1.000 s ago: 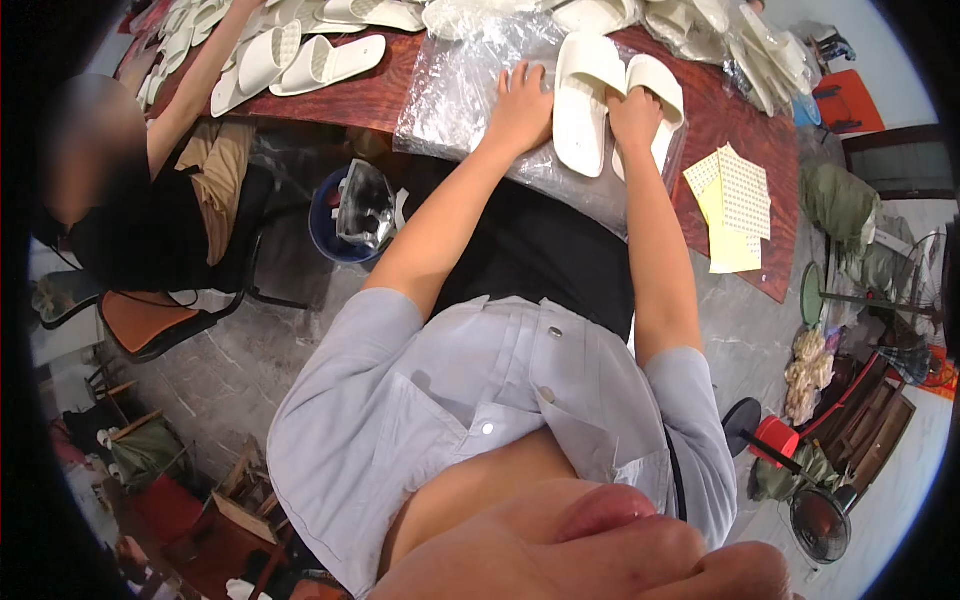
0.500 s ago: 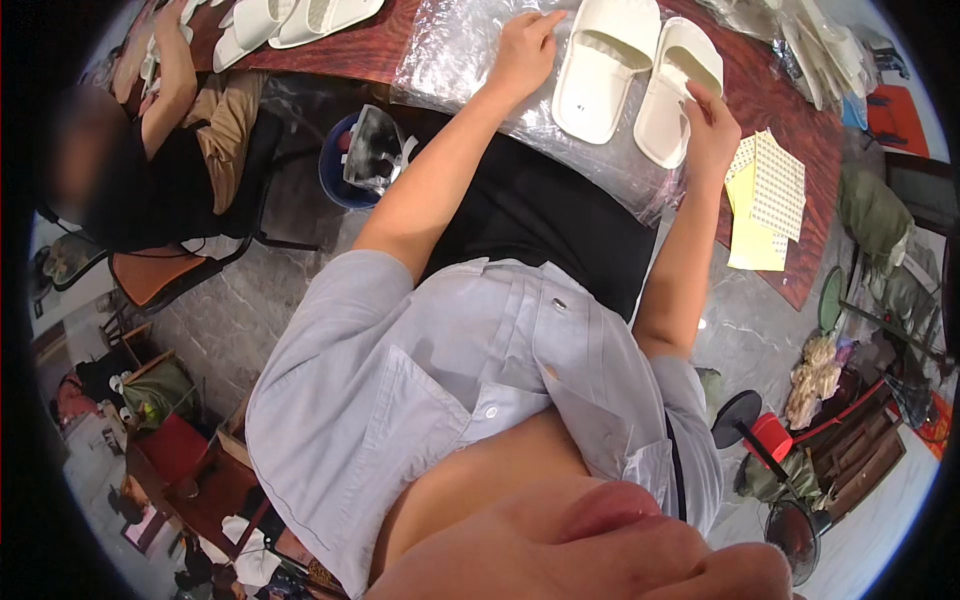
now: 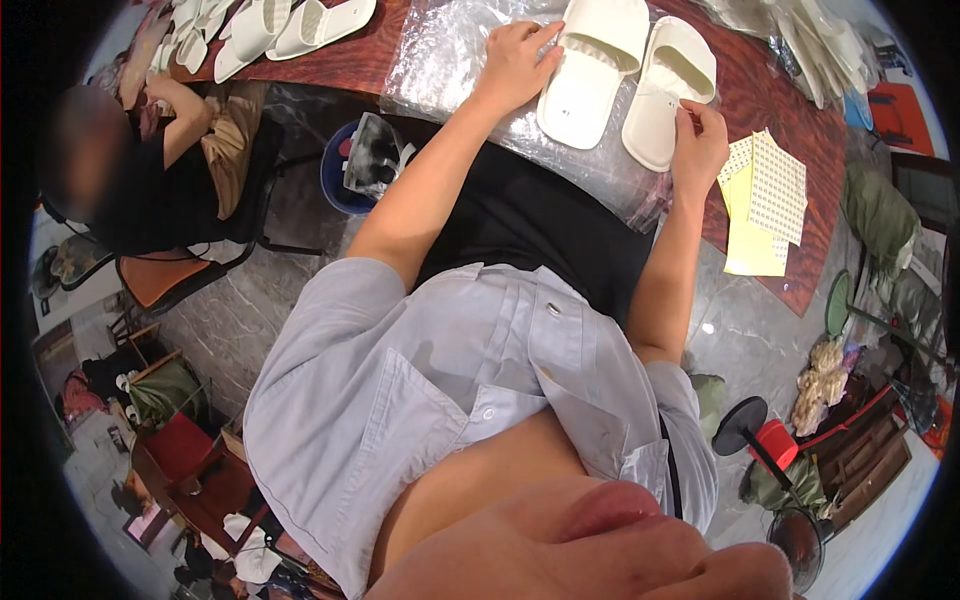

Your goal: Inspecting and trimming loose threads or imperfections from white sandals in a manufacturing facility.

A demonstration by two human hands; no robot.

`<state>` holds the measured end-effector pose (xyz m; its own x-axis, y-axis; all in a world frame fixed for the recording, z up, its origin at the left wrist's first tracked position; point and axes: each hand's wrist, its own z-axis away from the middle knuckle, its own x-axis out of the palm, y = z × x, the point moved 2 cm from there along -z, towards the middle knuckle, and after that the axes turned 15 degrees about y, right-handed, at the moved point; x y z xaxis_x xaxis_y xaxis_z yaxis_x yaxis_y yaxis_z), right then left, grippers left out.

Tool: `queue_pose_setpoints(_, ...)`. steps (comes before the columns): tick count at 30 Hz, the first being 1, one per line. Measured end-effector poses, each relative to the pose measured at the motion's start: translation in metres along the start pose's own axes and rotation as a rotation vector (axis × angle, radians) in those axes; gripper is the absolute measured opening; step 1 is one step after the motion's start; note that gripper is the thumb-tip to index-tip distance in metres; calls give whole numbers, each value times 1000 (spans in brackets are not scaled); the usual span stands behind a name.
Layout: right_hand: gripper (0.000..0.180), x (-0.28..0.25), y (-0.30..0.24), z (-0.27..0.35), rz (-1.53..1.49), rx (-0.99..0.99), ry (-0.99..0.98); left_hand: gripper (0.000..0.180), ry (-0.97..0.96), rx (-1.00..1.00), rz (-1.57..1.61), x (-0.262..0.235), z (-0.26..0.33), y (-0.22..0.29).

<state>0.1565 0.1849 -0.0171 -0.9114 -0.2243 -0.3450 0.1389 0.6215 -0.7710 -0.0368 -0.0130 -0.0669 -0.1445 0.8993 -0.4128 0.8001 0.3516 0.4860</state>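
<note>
Two white slide slippers lie side by side, a left slipper (image 3: 577, 108) and a right slipper (image 3: 649, 135), on clear plastic sheeting (image 3: 430, 70) over the table. At the outer edge of the left slipper is my left hand (image 3: 514, 66), its thumb and forefinger apart and their tips against the rim. My right hand (image 3: 702, 150) has bent fingers and thumb closed on the outer edge of the right slipper, beside its strap. Some of its fingers are hidden. Both slippers have their open heel ends toward me.
Yellow and white sticker sheets (image 3: 775, 185) lie on the wood-grain table (image 3: 825, 160) at right. Plastic bags (image 3: 820, 50) are heaped beyond them. More white slippers (image 3: 320, 25) stand at far left, near a seated co-worker (image 3: 125, 190). A blue bin (image 3: 340, 180) is under the table edge.
Both slippers have shifted slightly left. My left hand has moved from a pointing pose to touching the left slipper's edge. My right hand has come down and closed at the right slipper's edge.
</note>
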Motion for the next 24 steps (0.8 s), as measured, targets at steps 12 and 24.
queue_pose_setpoints(12,10,15,8,-5,163,-65,-20,40,-44,42,-77,-7,-3,11)
queue_pose_setpoints(24,10,22,13,-4,201,-143,-34,41,-65,25,-3,-8,-2,11)
